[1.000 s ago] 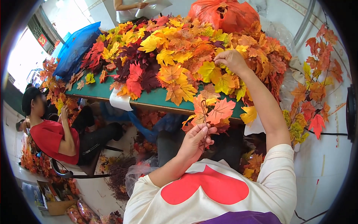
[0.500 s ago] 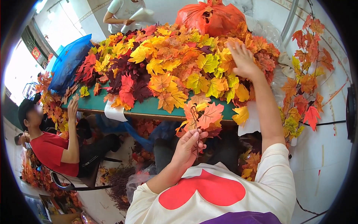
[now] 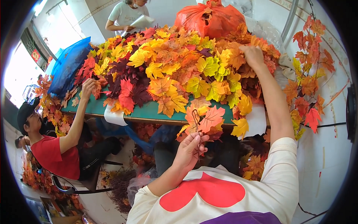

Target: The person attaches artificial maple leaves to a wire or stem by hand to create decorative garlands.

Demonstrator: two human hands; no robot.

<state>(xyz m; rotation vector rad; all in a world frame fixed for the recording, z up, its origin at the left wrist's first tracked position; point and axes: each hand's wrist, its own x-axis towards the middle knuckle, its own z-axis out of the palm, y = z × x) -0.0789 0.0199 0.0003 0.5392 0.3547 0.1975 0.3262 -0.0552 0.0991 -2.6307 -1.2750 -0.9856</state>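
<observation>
Low in front of me, my left hand pinches the thin brown stem of a small spray of artificial maple leaves. The spray's orange, yellow and coral leaves stand above my fingers, just before the table's near edge. My right hand reaches into the right side of a large heap of artificial maple leaves. Its fingers are bent around orange leaves, and their tips are partly hidden there. Yellow, orange, red and dark purple leaves make up the heap.
A green table bears the heap. Behind it sits a full red plastic bag; a blue bag lies far left. A seated person in red reaches to the heap. Another person stands behind. A leafy garland hangs right.
My right hand has gone from spread flat over the leaves to bent in among them. My left hand barely moved. The seated person's hand has reached the heap's left end.
</observation>
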